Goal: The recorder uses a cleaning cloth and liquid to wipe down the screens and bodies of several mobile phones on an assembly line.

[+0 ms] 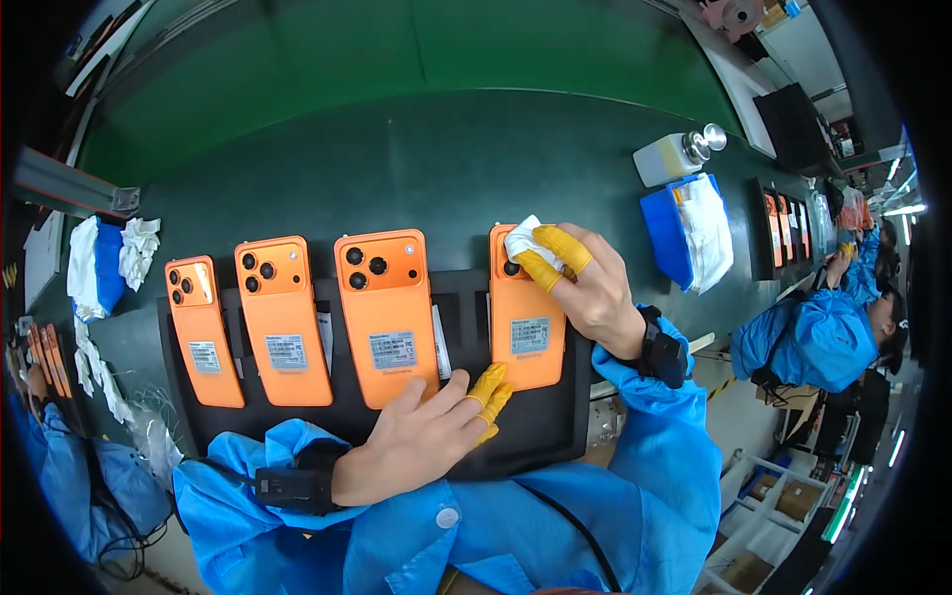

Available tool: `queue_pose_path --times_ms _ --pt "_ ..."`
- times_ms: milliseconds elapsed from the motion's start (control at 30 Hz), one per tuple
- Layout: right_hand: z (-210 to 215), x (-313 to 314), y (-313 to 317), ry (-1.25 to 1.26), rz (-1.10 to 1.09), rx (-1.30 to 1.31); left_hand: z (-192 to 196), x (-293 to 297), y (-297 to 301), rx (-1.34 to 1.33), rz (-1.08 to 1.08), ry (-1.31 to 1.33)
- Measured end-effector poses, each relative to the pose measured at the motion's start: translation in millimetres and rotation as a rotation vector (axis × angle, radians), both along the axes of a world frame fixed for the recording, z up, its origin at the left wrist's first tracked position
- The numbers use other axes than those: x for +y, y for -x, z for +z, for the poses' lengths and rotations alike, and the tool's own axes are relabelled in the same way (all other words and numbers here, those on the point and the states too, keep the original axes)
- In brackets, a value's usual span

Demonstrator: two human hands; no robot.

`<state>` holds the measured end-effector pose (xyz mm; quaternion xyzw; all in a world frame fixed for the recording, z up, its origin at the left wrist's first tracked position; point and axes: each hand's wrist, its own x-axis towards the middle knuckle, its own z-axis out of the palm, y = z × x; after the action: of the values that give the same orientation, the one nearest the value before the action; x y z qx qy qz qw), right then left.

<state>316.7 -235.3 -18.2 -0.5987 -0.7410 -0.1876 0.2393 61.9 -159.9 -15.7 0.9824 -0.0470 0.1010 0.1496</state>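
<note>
Four would be one too many to number, so: several orange smartphones stand in a row in a black tray (526, 424), backs up, each with a camera bump and a grey label. On the rightmost phone (529, 342), my right hand (587, 281) presses a folded white wiping cloth (526, 238) against the camera area, thumb and finger closed on it. My left hand (421, 436) lies palm down at that phone's lower left corner, fingers stretched out, holding nothing. Yellow finger cots cover some fingertips of both hands. Left of it sits another phone (387, 327).
A pump-top bottle (666, 159) and a blue box of white cloths (666, 233) stand at the right. Crumpled cloths (139, 248) lie beside another blue box (107, 273) at the left. Co-workers in blue (818, 332) sit along both sides.
</note>
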Motion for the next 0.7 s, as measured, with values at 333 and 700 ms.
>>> queue_pose_path --times_ms 333,700 --pt "2 5 5 0.008 -0.018 0.075 -1 -3 3 0.05 -0.032 -0.129" --pt "0 0 11 0.044 -0.037 0.164 -5 -5 2 0.02 -0.023 -0.089"
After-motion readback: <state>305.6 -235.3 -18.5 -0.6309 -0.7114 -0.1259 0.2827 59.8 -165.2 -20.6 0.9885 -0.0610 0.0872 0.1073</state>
